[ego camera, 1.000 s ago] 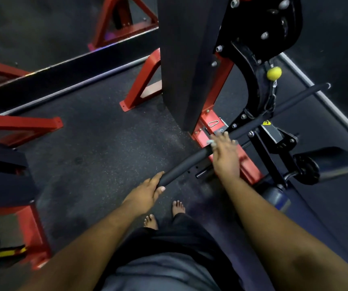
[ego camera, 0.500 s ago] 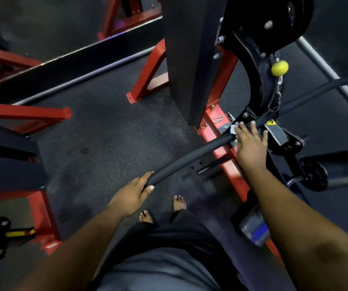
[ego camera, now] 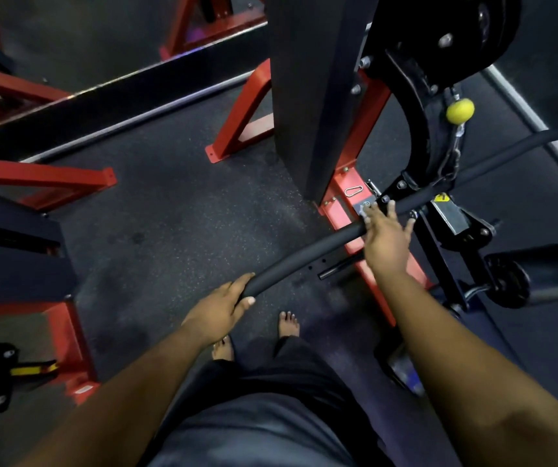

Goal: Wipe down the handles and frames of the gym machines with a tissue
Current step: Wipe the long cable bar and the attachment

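Observation:
A long black padded bar handle [ego camera: 307,252] runs diagonally from near my feet up to the right, where it joins the black and red cable machine [ego camera: 402,136]. My left hand [ego camera: 218,310] grips the bar's near end, fingers and thumb curled round it. My right hand [ego camera: 385,235] lies over the bar close to its middle, fingers spread and fairly straight. It presses a white tissue [ego camera: 366,212] onto the bar, and only a small edge of the tissue shows at the fingertips.
The machine's red base frame [ego camera: 341,210] lies under the bar, a yellow ball stopper [ego camera: 460,110] hangs above it, and a black roller pad [ego camera: 540,274] sticks out at right. Other red machine frames [ego camera: 41,183] stand at left. My bare feet [ego camera: 289,323] are on dark rubber flooring.
My right hand has slid with the tissue along the bar, away from me and toward the machine's middle. My left hand keeps its grip on the near end.

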